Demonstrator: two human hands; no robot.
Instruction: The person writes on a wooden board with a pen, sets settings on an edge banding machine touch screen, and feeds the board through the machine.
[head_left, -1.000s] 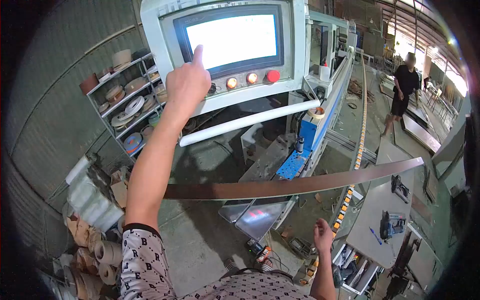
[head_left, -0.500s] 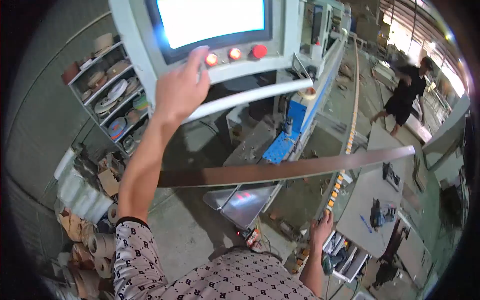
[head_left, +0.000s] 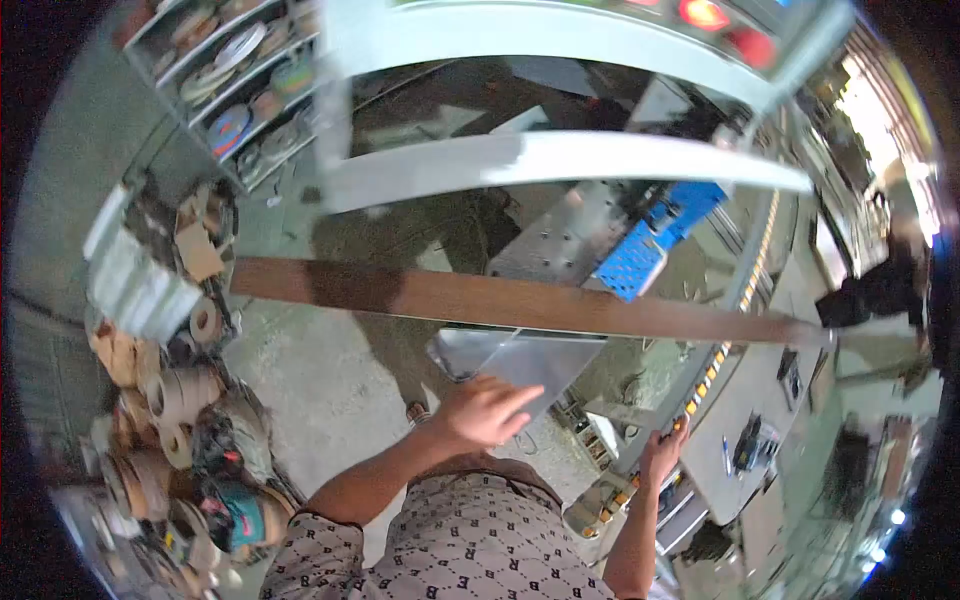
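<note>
In front of my torso is my left hand (head_left: 490,412), slightly blurred, thumb and index finger apart, holding nothing. It is over a grey metal plate (head_left: 545,362). My right hand (head_left: 660,455) has its fingers curled over the near end of a long rail with orange and white rollers (head_left: 712,375). Ahead of both hands a long brown board (head_left: 470,297) spans the view from left to right. Beyond it is a blue perforated plate (head_left: 632,262) on the machine. The machine's control panel, with lit red buttons (head_left: 704,12), is at the top edge, partly cut off.
A white curved bar (head_left: 570,160) crosses below the panel. At left are shelves (head_left: 225,70) of coiled rolls, and tape-like rolls (head_left: 180,390) piled on the floor. A grey table (head_left: 725,440) with a black tool (head_left: 752,442) stands at right. A dark-clothed person (head_left: 880,285) appears blurred beyond.
My left hand has come down from the panel buttons to in front of my torso. The view has tilted down, so the panel moved up. My right hand stays on the roller rail.
</note>
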